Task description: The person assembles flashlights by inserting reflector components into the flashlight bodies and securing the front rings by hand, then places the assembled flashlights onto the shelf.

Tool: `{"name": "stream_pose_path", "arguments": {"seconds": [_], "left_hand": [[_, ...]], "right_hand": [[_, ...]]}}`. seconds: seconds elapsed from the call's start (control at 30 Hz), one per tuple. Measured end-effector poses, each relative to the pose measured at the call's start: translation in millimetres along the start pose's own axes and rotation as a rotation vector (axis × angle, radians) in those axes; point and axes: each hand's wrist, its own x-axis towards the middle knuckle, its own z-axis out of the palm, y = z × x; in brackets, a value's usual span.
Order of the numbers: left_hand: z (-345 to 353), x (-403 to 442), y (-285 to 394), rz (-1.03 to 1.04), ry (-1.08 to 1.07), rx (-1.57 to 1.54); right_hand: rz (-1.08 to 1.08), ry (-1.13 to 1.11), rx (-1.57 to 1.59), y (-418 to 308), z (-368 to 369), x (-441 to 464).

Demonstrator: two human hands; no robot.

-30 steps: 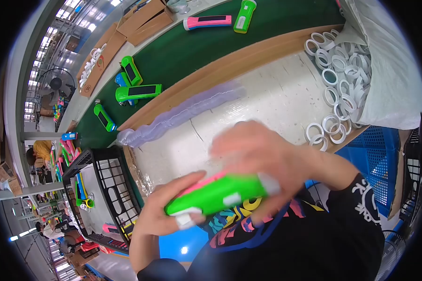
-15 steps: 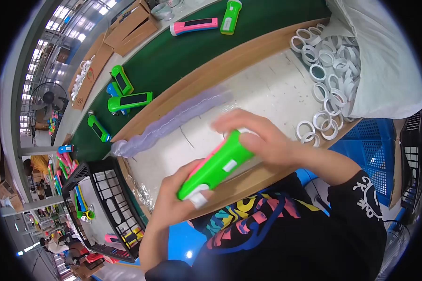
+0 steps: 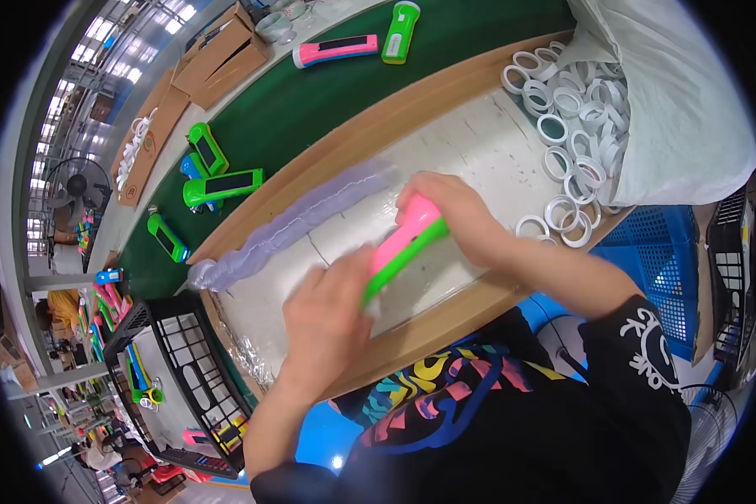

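Both hands are on a pink and green flashlight (image 3: 407, 245), held at a slant above the cardboard tray (image 3: 479, 290). My left hand (image 3: 328, 315) is wrapped round its lower end and slightly blurred. My right hand (image 3: 454, 214) is closed round the upper end and covers the tip. The pink side faces up, with the green side toward my body. Behind the flashlight, a row of nested clear, purple-tinted plastic pieces (image 3: 298, 218) lies in the tray. A heap of white rings (image 3: 580, 139) fills the tray's right end.
A white sack (image 3: 689, 109) stands against the rings. Along the green belt (image 3: 286, 113) lie several flashlights, including a pink one (image 3: 336, 50) and a green one (image 3: 401, 34). A black crate (image 3: 189, 370) is at lower left, a blue crate (image 3: 659, 277) at right.
The flashlight has rolled over in my hands, from its green switch side to its pink side. My right hand now wraps the upper end, and my left hand's back is turned up.
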Motion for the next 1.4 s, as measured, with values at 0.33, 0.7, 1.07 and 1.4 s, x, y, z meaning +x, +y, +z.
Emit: {"name": "stream_pose_path", "arguments": {"seconds": [0.33, 0.7, 1.07, 1.4], "left_hand": [[11, -15, -5, -0.301, -0.166, -0.817], [37, -18, -1, -0.689, -0.057, -1.281], [55, -24, 53, -0.584, -0.055, -1.089], [70, -31, 52, -0.395, 0.017, -0.813]], "right_hand": [[-0.503, -0.163, -0.294, -11, -1, -20], [0.023, -0.071, 0.35, -21, -1, -9], [-0.206, 0.007, 0.526, -10, 36, -31], [-0.259, -0.015, 0.444, -2, 29, -40]]}}
